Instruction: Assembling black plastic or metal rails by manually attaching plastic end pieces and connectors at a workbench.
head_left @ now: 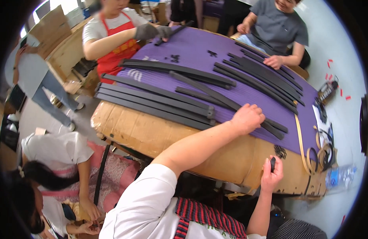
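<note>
My left hand (248, 119) reaches across to the near side of the purple mat (192, 46), its fingers closed over a long black strip (203, 90) that lies at a slant. Another dark strip (192, 94) crosses under it, and the far ends of both come out to the right of the hand. Near the table's front edge, my right hand (270, 178) is raised, pinching a small black piece (273, 163) between thumb and fingers. Just beyond that hand sits a little heap of small black parts (280, 151) on the cardboard (227, 153).
Black strips (152, 104) lie in rows at left, with more (255, 73) at far right. A gloved person (112, 40) and a seated person (277, 34) work across the table. Another person (58, 149) is close at my left. Tan tape (299, 135) and a clear bottle (340, 177) lie right.
</note>
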`<state>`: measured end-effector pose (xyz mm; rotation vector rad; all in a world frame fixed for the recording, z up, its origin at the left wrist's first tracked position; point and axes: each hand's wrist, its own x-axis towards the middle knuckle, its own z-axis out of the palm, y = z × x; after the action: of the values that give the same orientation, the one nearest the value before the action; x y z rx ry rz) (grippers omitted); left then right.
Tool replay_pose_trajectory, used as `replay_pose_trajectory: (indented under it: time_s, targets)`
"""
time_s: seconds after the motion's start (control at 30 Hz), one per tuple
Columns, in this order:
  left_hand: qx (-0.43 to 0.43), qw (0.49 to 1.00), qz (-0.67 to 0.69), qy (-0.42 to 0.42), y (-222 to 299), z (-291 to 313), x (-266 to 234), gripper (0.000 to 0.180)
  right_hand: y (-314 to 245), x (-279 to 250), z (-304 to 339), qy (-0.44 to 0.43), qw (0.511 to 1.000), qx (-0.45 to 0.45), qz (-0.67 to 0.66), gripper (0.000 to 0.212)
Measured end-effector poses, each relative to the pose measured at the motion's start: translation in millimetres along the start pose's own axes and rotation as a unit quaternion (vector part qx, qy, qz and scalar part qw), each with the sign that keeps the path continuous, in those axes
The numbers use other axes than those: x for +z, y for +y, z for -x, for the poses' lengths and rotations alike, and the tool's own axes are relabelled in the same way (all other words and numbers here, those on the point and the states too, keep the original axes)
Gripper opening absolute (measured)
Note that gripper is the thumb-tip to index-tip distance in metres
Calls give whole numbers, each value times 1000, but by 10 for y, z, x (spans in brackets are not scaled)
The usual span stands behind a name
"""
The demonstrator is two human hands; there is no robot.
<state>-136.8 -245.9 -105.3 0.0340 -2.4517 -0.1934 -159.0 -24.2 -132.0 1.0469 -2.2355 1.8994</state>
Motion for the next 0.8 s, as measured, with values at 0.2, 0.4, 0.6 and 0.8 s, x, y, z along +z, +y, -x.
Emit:
replay_pose_trajectory:
  time_s: [0.2, 0.4, 0.6, 0.8]
  targets:
    - [57, 998, 28, 17, -88, 82, -39, 19, 34, 60, -57, -23, 999, -44, -12, 15]
    - [124, 991, -29, 41, 23, 49, -105, 40, -79, 56, -44, 8, 999, -36, -34, 11]
    - [194, 973, -113, 53, 487, -89, -941, 44, -11, -5, -20, 10, 998, -18, -52, 10]
    - [158, 966, -202, -19, 487, 516, -1166, 51, -17, -26, -112, 116, 966, 29, -231, 13]
